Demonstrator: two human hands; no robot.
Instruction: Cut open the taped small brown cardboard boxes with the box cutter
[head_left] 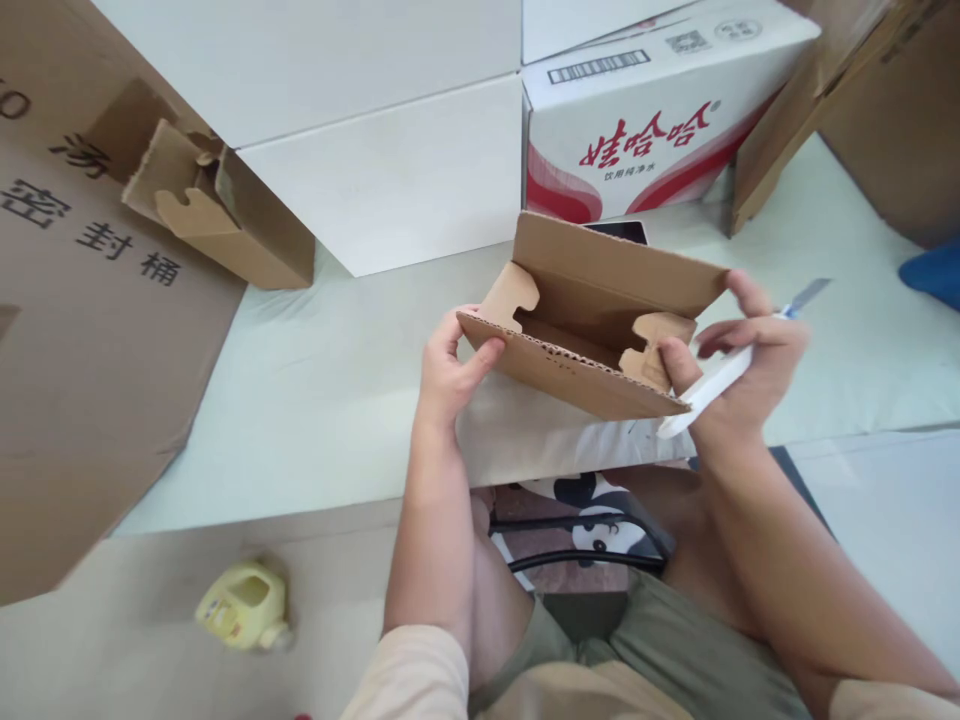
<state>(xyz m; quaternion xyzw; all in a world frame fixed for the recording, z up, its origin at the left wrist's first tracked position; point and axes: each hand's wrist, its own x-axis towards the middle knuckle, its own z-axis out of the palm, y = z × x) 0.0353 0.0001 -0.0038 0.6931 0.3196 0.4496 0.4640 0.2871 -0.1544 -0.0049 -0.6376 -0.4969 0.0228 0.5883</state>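
Nearest me, past the green shorts (697, 640) of the person sitting here, two forearms reach up to an open cardboard box (574, 380) held between the hands over the table's near edge. Its long axis runs left to right, the right end slanting a little toward the body, the opening facing up. The left hand (456, 370) grips the left near corner, thumb on the outer wall. The right hand (754, 365) is closed around a white-handled knife (712, 388), blade pointing up and away from the box, while its thumb and a finger touch the right end. So both hands are on it, neither nearer; whether the box rests on the table (360, 370) I can't tell. Beyond stand white cartons (390, 175) and a red-and-white carton (637, 155).
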